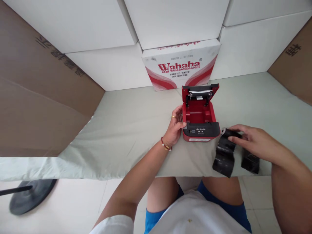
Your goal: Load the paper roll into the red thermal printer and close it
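Observation:
A red and black label printer (201,131) stands on the cloth-covered table with its lid (201,92) raised. Its red inner bay holds no roll. My left hand (175,128) grips the printer's left side, fingers along the wall and thumb on the front corner. To the right of the printer, my right hand (243,136) is closed around a small roll of glossy black strip (223,156). A wavy length of the strip hangs down towards the table's front edge. Below the same hand is another black glossy piece (250,161); whether it joins the roll I cannot tell.
A white and red water carton (182,70) stands behind the printer, against stacked white boxes (104,70). Brown cardboard boxes flank the table at left (48,97) and right (294,61). The pale green cloth (126,123) drapes over the front edge. A black round base (31,196) is on the floor.

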Demonstrator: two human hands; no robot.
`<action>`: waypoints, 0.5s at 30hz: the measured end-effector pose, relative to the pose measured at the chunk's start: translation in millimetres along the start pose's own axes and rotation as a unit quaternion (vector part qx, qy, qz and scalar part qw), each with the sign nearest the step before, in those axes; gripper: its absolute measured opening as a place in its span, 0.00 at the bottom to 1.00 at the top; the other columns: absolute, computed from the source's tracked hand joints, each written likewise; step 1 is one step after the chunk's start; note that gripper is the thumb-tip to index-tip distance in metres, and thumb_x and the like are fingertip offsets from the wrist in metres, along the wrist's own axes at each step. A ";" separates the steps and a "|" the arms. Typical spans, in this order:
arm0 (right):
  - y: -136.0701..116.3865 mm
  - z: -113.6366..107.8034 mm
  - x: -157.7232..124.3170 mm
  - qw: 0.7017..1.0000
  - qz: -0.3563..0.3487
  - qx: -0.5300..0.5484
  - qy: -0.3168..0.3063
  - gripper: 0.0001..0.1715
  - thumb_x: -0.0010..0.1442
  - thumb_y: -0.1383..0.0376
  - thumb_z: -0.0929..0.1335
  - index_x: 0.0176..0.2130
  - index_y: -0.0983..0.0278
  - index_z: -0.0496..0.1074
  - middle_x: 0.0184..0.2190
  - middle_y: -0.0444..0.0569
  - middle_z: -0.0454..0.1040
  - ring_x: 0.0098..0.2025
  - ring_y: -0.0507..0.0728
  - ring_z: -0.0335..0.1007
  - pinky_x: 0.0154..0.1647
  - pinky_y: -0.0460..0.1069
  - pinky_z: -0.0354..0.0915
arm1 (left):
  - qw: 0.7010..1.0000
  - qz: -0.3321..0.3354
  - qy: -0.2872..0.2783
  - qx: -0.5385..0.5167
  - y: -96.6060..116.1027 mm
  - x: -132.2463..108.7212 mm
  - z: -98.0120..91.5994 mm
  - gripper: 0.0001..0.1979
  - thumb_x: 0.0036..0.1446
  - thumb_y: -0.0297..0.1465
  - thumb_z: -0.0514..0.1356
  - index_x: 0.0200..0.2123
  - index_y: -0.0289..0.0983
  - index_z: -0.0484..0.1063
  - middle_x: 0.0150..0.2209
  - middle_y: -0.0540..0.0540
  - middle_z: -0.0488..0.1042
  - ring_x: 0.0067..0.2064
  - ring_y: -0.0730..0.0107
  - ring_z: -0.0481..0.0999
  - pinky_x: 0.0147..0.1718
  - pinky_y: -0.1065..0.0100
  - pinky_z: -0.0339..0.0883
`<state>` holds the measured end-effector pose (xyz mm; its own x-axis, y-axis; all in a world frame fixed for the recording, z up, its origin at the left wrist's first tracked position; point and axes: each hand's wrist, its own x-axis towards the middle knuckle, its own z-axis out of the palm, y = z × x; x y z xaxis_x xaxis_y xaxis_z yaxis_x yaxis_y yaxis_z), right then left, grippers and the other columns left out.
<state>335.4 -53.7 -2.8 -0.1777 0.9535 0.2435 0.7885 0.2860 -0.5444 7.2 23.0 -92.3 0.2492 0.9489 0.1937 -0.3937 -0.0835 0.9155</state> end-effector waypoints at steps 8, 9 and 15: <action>63.1 -7.3 -45.5 0.986 0.086 -0.140 0.032 0.10 0.66 0.51 0.74 0.46 0.47 0.84 0.46 0.59 0.87 0.33 0.68 0.83 0.31 0.62 0.73 | 1.000 0.002 -0.012 0.007 3.1 -1.8 0.1 0.45 0.54 0.49 0.75 0.71 0.53 0.64 0.79 0.45 0.63 0.80 0.48 0.62 0.75 0.46 0.61; 69.6 -7.4 -49.4 0.985 0.083 -0.148 0.021 0.12 0.65 0.51 0.73 0.46 0.48 0.84 0.46 0.59 0.87 0.36 0.69 0.84 0.33 0.63 0.74 | 1.000 0.000 -0.011 -0.002 3.9 -2.2 1.2 0.44 0.53 0.49 0.75 0.71 0.53 0.64 0.79 0.45 0.63 0.80 0.48 0.62 0.75 0.47 0.60; 69.7 -9.6 -44.8 0.967 0.137 -0.206 -0.066 0.30 0.61 0.51 0.63 0.52 0.60 0.84 0.52 0.61 0.87 0.50 0.74 0.86 0.49 0.66 0.80 | 0.998 -0.016 0.016 -0.058 10.4 -4.5 9.0 0.42 0.52 0.45 0.77 0.68 0.52 0.69 0.78 0.46 0.64 0.81 0.46 0.59 0.76 0.48 0.58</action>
<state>404.0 -77.4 -44.0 0.0192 0.9997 0.0157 0.9792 -0.0156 -0.2023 10.0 15.1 -80.4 0.2364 0.9597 0.1521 -0.4867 -0.0185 0.8734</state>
